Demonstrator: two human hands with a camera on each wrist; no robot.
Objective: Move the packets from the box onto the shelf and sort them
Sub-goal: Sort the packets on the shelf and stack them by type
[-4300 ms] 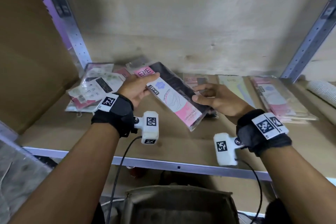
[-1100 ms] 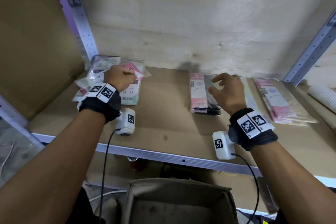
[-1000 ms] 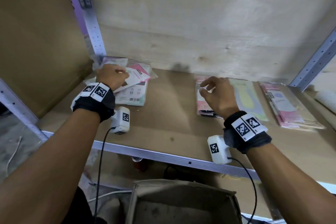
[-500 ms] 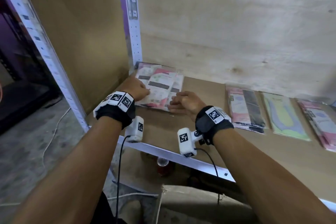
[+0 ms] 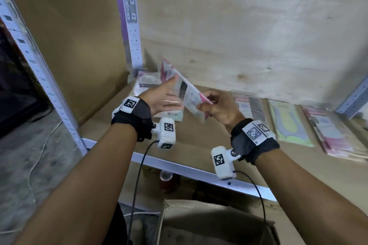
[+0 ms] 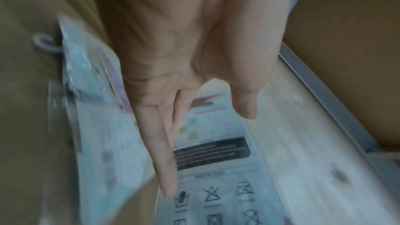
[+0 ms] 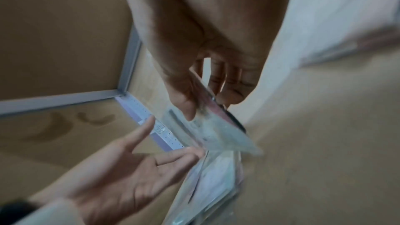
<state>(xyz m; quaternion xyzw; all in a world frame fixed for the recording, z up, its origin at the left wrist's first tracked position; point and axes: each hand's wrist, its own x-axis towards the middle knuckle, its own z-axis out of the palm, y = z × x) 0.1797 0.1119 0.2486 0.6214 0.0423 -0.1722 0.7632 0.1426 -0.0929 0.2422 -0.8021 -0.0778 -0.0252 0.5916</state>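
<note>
Nearest you, the box sits below your wrists. Your right hand pinches a packet by its near end, thumb over curled fingers, tilted above the shelf. Your left hand lies flat-fingered against its far side. Beyond your fingertips, more packets are stacked in the corner.

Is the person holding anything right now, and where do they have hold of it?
The right hand pinches a packet by its near end; the left hand is open beside it.

2 hands, 1 pkt held, 4 pkt piles on shelf, 1 box
</note>
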